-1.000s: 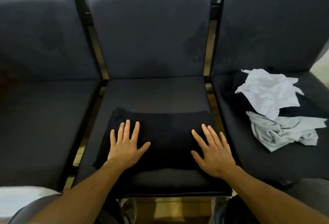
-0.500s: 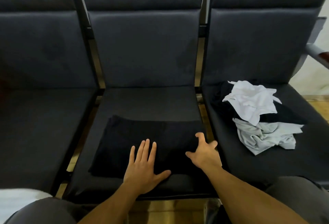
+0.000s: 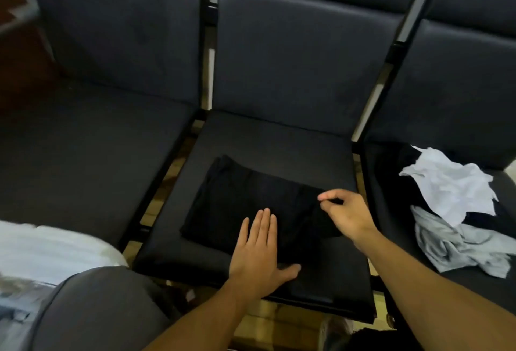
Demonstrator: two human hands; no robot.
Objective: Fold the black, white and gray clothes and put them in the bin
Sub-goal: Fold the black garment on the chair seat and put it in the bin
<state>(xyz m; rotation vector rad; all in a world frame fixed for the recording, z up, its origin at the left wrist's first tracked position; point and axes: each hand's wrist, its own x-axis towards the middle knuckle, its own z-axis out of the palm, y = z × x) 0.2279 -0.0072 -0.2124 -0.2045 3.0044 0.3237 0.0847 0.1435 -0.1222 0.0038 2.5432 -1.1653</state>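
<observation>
Folding black shirt [image 3: 251,200] at middle chair seat [image 3: 268,138] front edge. Left hand [image 3: 258,253] flat, pressing. Right hand [image 3: 346,215] pinching right edge. Next: fold over leftward. Bin unseen.

A folded garment [image 3: 245,200] lies on the middle seat [image 3: 268,138] — a heap of clothes [image 3: 452,211] on the seat [image 3: 391,211] to its right.

bare forearms [image 3: 435,281], gray trousers [image 3: 92,308]
</observation>
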